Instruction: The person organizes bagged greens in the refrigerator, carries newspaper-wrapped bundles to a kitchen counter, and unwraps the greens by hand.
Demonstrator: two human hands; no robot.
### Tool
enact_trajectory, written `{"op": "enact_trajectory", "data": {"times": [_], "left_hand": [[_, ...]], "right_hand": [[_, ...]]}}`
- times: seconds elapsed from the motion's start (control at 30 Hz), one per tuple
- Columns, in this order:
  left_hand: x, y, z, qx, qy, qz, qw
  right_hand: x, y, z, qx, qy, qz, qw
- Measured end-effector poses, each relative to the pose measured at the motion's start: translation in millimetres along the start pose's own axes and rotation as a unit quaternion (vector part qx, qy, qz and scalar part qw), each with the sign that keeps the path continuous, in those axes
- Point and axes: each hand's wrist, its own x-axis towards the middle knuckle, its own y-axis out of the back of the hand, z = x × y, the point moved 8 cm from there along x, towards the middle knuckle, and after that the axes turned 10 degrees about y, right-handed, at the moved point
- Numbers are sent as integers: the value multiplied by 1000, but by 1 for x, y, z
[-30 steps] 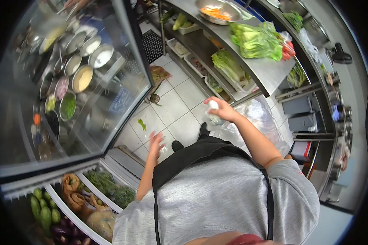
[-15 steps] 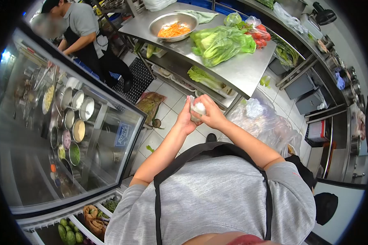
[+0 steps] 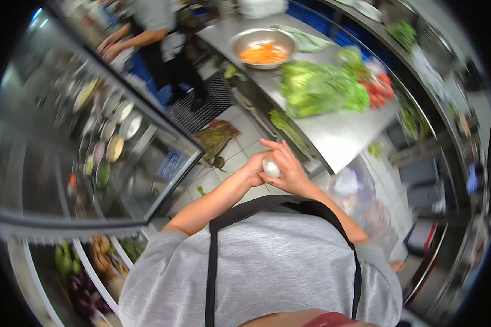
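A small white bundle (image 3: pixel 271 168), perhaps wrapped in plastic, lies between my two hands in front of my chest. My left hand (image 3: pixel 255 168) is curled against its left side. Around its right side is my right hand (image 3: pixel 290 170), with some fingers raised over it. Past my hands stands a steel table (image 3: pixel 335 139) with a metal bowl (image 3: pixel 263 48) of orange strips, bagged leafy greens (image 3: pixel 319 90) and bagged tomatoes (image 3: pixel 377 90).
An open glass door (image 3: pixel 174 158) stands at the left, above drawers holding vegetables. Behind it a co-worker (image 3: pixel 153 38) bends over a counter. A netted sack (image 3: pixel 217 139) and large plastic bags (image 3: pixel 360 199) are on the floor. Shelving lines the right side.
My hands, apart at first, have come together around the white bundle. The camera view has turned, bringing the co-worker and more of the steel table into sight.
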Motion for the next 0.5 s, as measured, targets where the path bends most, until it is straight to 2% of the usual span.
{"op": "enact_trajectory", "data": {"times": [0.03,0.07,0.13,0.2,0.33,0.37,0.4,0.47,0.5], "left_hand": [[7,13,5,-6,-46,8,999],[3,10,11,-23,-52,-10,998],[-19,13,24,-8,-91,-23,996],[-43,27,35,-82,-144,-74,983],[-144,60,40,-165,-260,-11,951],[-162,69,35,-167,-290,13,942],[-172,84,27,-146,-326,36,933],[-186,97,2,-184,-343,102,916],[-187,113,-12,-214,-347,104,907]], "right_hand": [[6,-5,-2,9,26,6,1000],[12,-11,-2,57,29,15,998],[30,-24,-15,59,114,16,992],[49,-46,-33,68,174,-25,982],[79,-94,-114,85,311,-173,931],[82,-107,-125,108,345,-172,917],[84,-126,-130,116,349,-182,912],[78,-161,-127,143,319,-188,918],[76,-182,-123,171,296,-207,917]]}}
